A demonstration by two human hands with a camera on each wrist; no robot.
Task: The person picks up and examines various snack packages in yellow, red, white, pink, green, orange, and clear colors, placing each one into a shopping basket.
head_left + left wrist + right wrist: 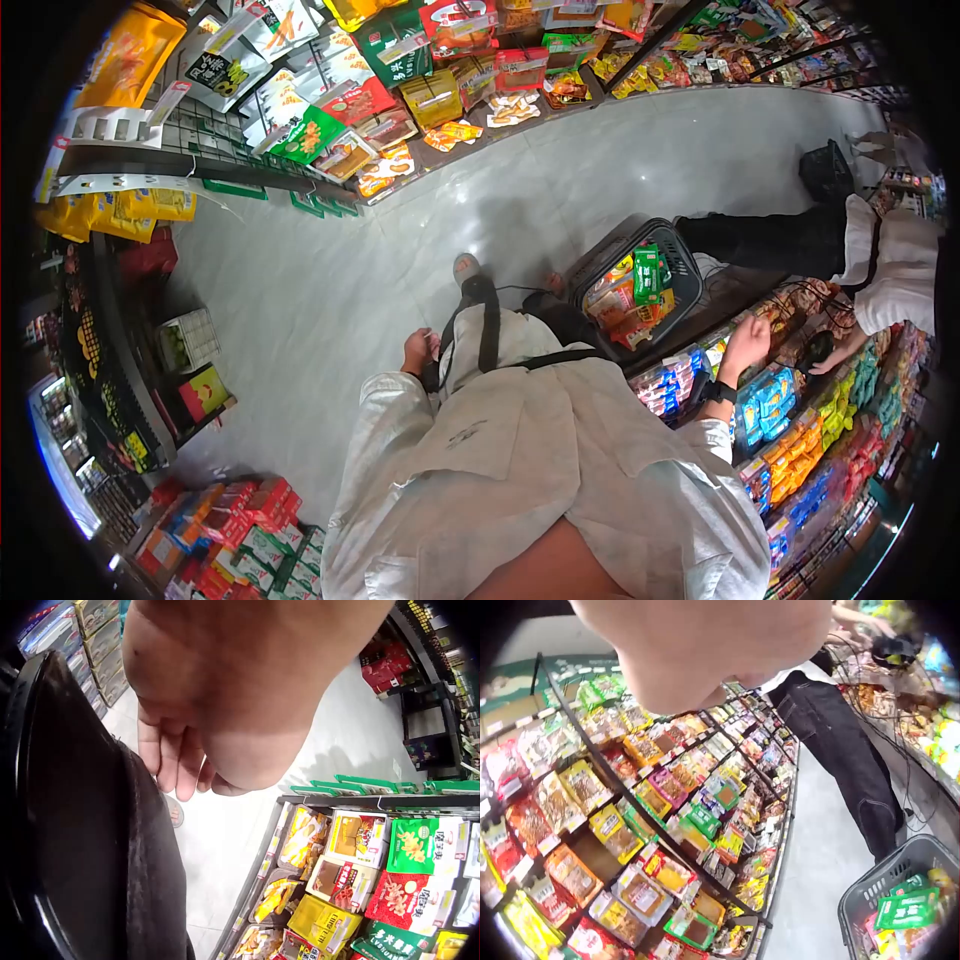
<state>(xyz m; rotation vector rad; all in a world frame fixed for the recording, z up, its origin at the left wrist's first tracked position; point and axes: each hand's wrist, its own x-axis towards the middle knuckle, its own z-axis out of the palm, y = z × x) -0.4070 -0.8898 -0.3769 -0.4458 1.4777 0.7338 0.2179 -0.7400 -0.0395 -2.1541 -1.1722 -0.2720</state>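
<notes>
My left hand (418,350) hangs by my side over the floor. In the left wrist view the fingers (171,754) hang loosely bent and hold nothing. Raised on the other side, my right hand (746,346) is over the edge of the bins of wrapped snacks (768,405), its fingers loosely bent around nothing visible. The right wrist view shows only the underside of that hand (712,652), its fingers mostly hidden. Near it, a dark shopping basket (688,282) contains several snack packets, with a green packet (907,909) on top.
Another person (765,245) in a white top and dark trousers stands at the right, an arm over the bins. Shelves of bagged snacks (430,100) run along the far side. Boxes (250,520) are stacked at lower left. Grey floor (300,270) lies between.
</notes>
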